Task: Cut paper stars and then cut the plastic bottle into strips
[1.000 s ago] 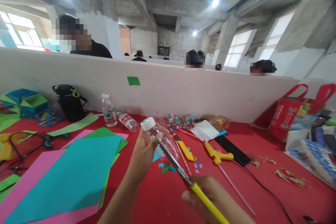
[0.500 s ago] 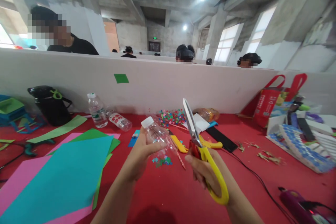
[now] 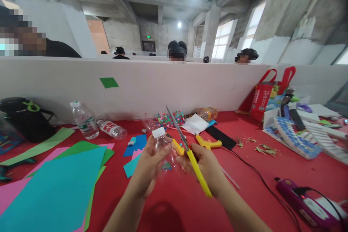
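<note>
In my left hand [image 3: 146, 166] is a clear plastic bottle [image 3: 161, 144] with a white cap, fingers wrapped round its side. My right hand [image 3: 203, 163] grips a pair of scissors [image 3: 199, 177] with yellow handles, seen almost edge-on. Their metal blades point up and away, just right of the bottle; whether the blades are parted I cannot tell. The right fingertips are close to the lower part of the bottle, and contact is unclear. Behind the hands lie a yellow tool [image 3: 178, 147], a yellow glue gun [image 3: 210, 144] and a pile of colourful star confetti [image 3: 178, 117].
Coloured paper sheets [image 3: 54, 185] cover the left of the red table. Two more bottles, one upright [image 3: 85, 123] and one lying [image 3: 112, 129], are near the white partition [image 3: 152, 85], beside a black flask [image 3: 24, 121]. Rightward are a cable, a purple device [image 3: 304, 199] and a red bag [image 3: 262, 98].
The view has swung to the right. My right hand has come nearer the bottle, and the scissors have turned from showing their yellow loop to nearly edge-on. The left hand still holds the bottle.
</note>
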`<state>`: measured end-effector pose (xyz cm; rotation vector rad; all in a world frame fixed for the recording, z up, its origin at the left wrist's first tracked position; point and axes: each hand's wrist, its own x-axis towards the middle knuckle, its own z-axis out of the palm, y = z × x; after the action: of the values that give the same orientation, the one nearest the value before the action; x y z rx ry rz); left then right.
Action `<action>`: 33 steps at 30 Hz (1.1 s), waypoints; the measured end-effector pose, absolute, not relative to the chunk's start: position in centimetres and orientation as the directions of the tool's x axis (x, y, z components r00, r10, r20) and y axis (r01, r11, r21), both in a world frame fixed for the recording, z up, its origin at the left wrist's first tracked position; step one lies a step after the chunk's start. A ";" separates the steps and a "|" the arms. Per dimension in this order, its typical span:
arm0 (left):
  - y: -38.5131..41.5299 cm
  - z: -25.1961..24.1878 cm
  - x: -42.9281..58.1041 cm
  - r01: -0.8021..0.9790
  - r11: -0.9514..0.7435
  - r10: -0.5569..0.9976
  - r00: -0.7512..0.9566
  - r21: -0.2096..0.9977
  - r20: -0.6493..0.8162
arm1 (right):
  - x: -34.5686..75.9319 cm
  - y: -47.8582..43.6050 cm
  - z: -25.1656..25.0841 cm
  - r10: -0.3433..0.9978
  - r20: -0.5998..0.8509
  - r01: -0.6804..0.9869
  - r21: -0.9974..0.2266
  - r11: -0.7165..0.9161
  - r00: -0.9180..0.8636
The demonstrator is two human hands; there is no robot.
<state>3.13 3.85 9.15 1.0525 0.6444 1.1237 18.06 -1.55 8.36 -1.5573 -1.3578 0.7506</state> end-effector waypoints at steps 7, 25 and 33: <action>4.0 9.4 2.9 -0.404 0.114 0.925 0.375 0.908 0.051 | 18.3 -1.0 8.9 0.969 0.118 0.470 -0.883 0.003 0.216; 3.8 10.0 2.6 -0.393 0.142 0.908 0.417 0.908 0.038 | 18.6 -1.0 9.0 0.925 0.173 0.282 -0.956 0.076 0.337; 4.2 9.8 3.0 -0.533 0.052 0.970 0.228 0.845 0.084 | 17.8 -1.6 10.4 0.939 0.104 0.076 -0.994 0.084 0.327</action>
<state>3.02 4.21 9.81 0.9057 0.6118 1.2579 17.79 -1.60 10.39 -1.3231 -1.0436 0.8616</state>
